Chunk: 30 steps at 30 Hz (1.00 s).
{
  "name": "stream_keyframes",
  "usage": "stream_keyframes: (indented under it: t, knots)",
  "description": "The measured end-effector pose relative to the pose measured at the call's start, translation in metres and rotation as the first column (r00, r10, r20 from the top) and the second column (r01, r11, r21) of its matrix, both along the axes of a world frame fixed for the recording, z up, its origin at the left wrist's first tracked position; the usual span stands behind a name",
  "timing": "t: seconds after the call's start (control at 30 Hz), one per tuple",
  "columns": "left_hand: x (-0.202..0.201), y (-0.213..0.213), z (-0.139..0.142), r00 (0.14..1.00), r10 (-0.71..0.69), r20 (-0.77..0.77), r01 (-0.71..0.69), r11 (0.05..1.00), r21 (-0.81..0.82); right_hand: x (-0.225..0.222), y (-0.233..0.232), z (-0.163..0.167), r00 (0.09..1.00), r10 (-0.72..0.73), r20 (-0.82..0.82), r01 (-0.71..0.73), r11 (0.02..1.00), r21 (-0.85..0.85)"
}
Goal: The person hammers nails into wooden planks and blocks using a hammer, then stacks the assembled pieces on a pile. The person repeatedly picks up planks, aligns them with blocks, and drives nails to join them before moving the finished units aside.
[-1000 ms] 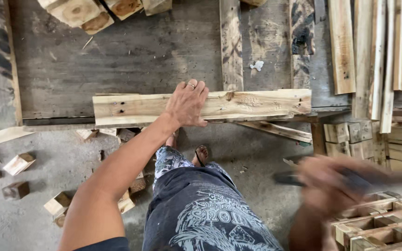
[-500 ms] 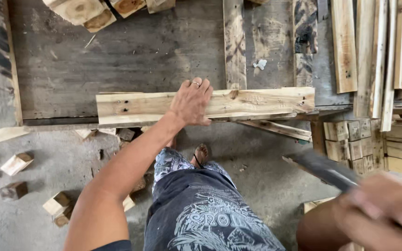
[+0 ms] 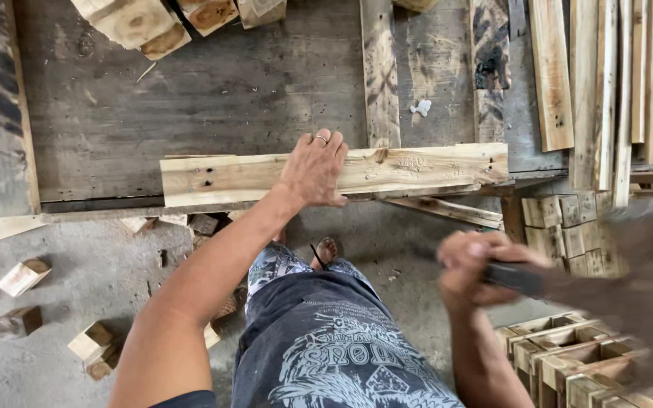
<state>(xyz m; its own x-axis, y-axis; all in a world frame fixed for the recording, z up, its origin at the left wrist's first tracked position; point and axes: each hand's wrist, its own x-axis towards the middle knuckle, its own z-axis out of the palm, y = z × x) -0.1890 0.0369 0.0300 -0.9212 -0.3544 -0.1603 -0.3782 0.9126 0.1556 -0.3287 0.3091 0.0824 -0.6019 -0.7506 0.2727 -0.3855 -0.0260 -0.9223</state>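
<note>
My left hand (image 3: 316,170) lies flat on a pale wooden plank (image 3: 425,168) that rests along the front edge of a dark, worn workbench (image 3: 213,98). A ring shows on one finger. My right hand (image 3: 478,266) is closed around the dark handle of a tool (image 3: 519,278), low at the right, away from the plank. The tool's far end is a grey motion blur toward the right edge, so its kind cannot be made out.
Wood blocks (image 3: 137,21) sit at the bench's back edge. Long slats (image 3: 606,83) lean at the right. Stacked small blocks (image 3: 561,219) and wooden crates (image 3: 568,359) stand at lower right. Offcuts (image 3: 24,276) litter the concrete floor at left.
My right hand with the tool has swung up and leftward from the lower right corner. My left hand stays on the plank, which has not shifted.
</note>
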Motion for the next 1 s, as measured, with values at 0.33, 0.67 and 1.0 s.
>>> stream_keyframes:
  t: [0.33, 0.67, 1.0]
  knots:
    - [0.007, -0.012, -0.011, 0.870, 0.246, -0.427, -0.137, 0.953, 0.270, 0.008, -0.002, -0.069, 0.989, 0.079, -0.129, 0.024, 0.762, 0.647]
    - [0.048, -0.018, -0.060, 0.574, 0.620, -0.535, -0.194, 0.738, 0.646, 0.028, -0.008, -0.085, 0.998, 0.044, -0.054, -0.014, 0.888, 0.459]
    - [0.084, -0.007, 0.015, 0.955, 0.259, 0.145, -0.275, 0.956, 0.100, 0.030, -0.012, -0.087, 0.996, 0.039, -0.084, -0.002, 0.914, 0.406]
